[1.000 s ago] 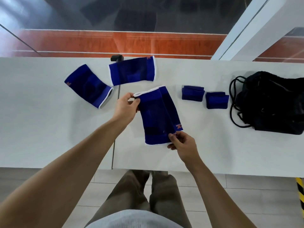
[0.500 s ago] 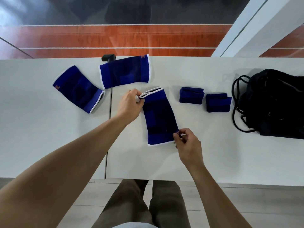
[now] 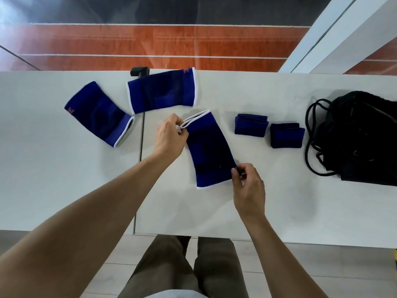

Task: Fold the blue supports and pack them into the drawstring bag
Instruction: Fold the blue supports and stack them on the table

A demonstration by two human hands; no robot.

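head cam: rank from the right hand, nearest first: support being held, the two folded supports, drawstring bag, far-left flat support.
From the right hand:
1. Support being held, pinched at its near right corner.
2. Left folded support and right folded support, beyond the hand: too close to call.
3. Drawstring bag, at the table's right end.
4. Far-left flat support, past the left hand.

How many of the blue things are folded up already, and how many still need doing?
Two folded supports lie beside the black drawstring bag. The left hand and right hand each pinch a corner of a third support, still full length. Two flat supports wait. None visibly in the bag yet.
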